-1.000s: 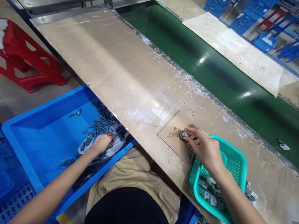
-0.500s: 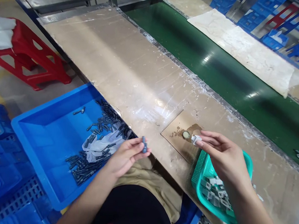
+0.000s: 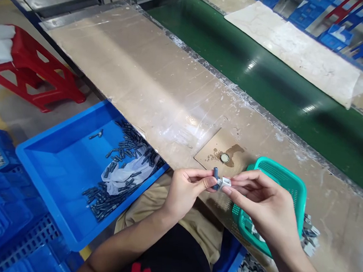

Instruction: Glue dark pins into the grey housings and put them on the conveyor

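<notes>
Between thumb and fingers, my left hand (image 3: 185,188) pinches a dark grey-blue plastic pin (image 3: 215,177), held roughly upright. My right hand (image 3: 263,199) grips a small white, square, hollow plastic piece (image 3: 225,182). The white piece meets the side of the pin in front of my body; whether they are joined I cannot tell. Just beyond lies a stained cardboard piece (image 3: 210,148) with a small round cap (image 3: 224,158) holding something pale. Beneath my right hand is a green basket (image 3: 302,196), its contents mostly hidden.
A blue tray (image 3: 57,155) at left holds many dark pins (image 3: 102,203) and a clear plastic bag (image 3: 118,179). Loose grey-white pieces (image 3: 310,236) lie right of the basket. A green conveyor belt (image 3: 237,69) runs behind the brown worktop (image 3: 136,69). A red stool (image 3: 32,70) stands left.
My left hand has moved right with the dark pin, away from the tray edge. My right hand has come slightly left and down, bringing the white piece against the pin.
</notes>
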Demonstrator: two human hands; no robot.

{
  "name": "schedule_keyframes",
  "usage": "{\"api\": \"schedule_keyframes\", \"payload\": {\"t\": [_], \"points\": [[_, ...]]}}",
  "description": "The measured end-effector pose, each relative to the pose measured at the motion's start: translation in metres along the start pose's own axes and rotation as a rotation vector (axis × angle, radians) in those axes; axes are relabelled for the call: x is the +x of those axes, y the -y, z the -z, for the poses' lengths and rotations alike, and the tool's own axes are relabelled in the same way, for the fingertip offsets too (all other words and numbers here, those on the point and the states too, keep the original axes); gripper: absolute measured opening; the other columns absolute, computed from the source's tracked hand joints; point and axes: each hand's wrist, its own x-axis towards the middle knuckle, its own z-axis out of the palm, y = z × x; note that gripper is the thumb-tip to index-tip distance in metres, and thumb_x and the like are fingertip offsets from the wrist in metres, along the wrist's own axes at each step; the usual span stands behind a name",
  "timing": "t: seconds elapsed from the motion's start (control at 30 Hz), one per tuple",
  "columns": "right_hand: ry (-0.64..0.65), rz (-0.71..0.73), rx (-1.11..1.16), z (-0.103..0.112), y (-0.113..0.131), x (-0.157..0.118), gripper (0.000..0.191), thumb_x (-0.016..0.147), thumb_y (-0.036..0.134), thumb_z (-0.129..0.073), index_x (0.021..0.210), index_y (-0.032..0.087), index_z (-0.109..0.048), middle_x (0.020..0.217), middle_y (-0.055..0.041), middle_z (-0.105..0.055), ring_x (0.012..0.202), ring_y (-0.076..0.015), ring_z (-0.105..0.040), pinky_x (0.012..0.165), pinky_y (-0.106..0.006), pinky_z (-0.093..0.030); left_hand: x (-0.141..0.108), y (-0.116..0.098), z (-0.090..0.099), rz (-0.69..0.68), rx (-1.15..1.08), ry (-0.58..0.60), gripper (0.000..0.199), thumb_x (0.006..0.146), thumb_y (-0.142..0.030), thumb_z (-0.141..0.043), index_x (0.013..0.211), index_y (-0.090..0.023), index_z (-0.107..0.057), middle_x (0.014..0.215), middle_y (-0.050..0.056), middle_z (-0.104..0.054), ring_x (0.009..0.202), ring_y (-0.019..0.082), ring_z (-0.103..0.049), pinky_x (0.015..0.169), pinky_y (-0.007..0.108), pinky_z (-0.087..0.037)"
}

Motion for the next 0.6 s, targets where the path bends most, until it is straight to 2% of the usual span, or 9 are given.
{"api": "schedule_keyframes", "payload": {"t": [0.13,0.23,0.33,0.43,0.5,0.53,0.57,0.6], "points": [[0.059,-0.038,-0.011,0.001,0.003,0.000,0.026,0.069,0.026,-0.079,0.090,0.020,-0.064,0.080,-0.0052,-0.072,0.075,-0.0193,-0.071,0.068,-0.025,-0.060,-0.005,-0.010,-0.003,-0.146,0.150,-0.008,0.015,0.062,-0.024,-0.081,0.072,-0.014,-0.075,0.067,0.003,-0.067,0.056,0.013,-0.062,0.055,0.023,-0.056],[0.028,-0.025,-0.015,-0.001,0.001,-0.001,0.028,0.069,0.027,-0.079,0.091,0.020,-0.064,0.081,-0.0056,-0.072,0.075,-0.0199,-0.071,0.070,-0.028,-0.060,-0.005,-0.014,-0.007,-0.220,0.215,-0.003,0.007,0.066,-0.020,-0.078,0.070,-0.016,-0.074,0.066,0.002,-0.065,0.053,0.012,-0.062,0.053,0.021,-0.056],[-0.005,-0.025,-0.006,-0.003,-0.004,0.000,0.029,0.069,0.030,-0.078,0.092,0.019,-0.065,0.087,-0.0073,-0.073,0.078,-0.0217,-0.071,0.073,-0.032,-0.060,0.001,-0.009,-0.011,-0.214,0.239,-0.012,0.007,0.069,-0.023,-0.075,0.068,-0.016,-0.074,0.069,0.003,-0.065,0.054,0.014,-0.063,0.054,0.023,-0.057],[0.015,-0.080,-0.002,0.003,-0.010,0.011,0.035,0.067,0.035,-0.079,0.095,0.018,-0.066,0.085,-0.0078,-0.073,0.077,-0.0237,-0.071,0.071,-0.035,-0.060,0.014,-0.001,-0.011,-0.125,0.201,0.029,0.018,0.066,-0.028,-0.079,0.077,-0.015,-0.075,0.073,0.006,-0.068,0.062,0.018,-0.066,0.059,0.028,-0.059],[-0.014,-0.094,-0.051,0.021,-0.016,0.031,0.041,0.063,0.036,-0.081,0.097,0.018,-0.066,0.081,-0.0077,-0.073,0.075,-0.0251,-0.071,0.069,-0.037,-0.060,0.022,-0.001,-0.005,-0.085,0.203,0.067,0.027,0.066,-0.031,-0.079,0.087,-0.014,-0.075,0.076,0.007,-0.070,0.063,0.018,-0.066,0.062,0.030,-0.059],[-0.077,-0.074,-0.097,0.035,-0.020,0.045,0.043,0.061,0.036,-0.082,0.097,0.017,-0.067,0.081,-0.0078,-0.073,0.075,-0.0258,-0.070,0.069,-0.038,-0.059,0.026,-0.003,0.001,-0.096,0.231,0.054,0.029,0.068,-0.032,-0.077,0.092,-0.015,-0.074,0.079,0.007,-0.071,0.062,0.017,-0.065,0.062,0.030,-0.059],[-0.181,-0.041,-0.154,0.054,-0.025,0.061,0.043,0.060,0.034,-0.082,0.096,0.017,-0.067,0.082,-0.0081,-0.072,0.077,-0.0264,-0.070,0.070,-0.038,-0.059,0.029,-0.007,0.009,-0.139,0.276,-0.002,0.029,0.071,-0.033,-0.074,0.094,-0.016,-0.073,0.082,0.006,-0.071,0.060,0.015,-0.064,0.061,0.028,-0.058],[-0.338,0.016,-0.220,0.076,-0.031,0.078,0.040,0.058,0.032,-0.082,0.092,0.017,-0.067,0.081,-0.0081,-0.072,0.077,-0.0265,-0.070,0.071,-0.038,-0.058,0.031,-0.012,0.019,-0.211,0.326,-0.101,0.029,0.073,-0.035,-0.072,0.096,-0.017,-0.073,0.084,0.006,-0.071,0.057,0.013,-0.063,0.057,0.026,-0.057]]}}
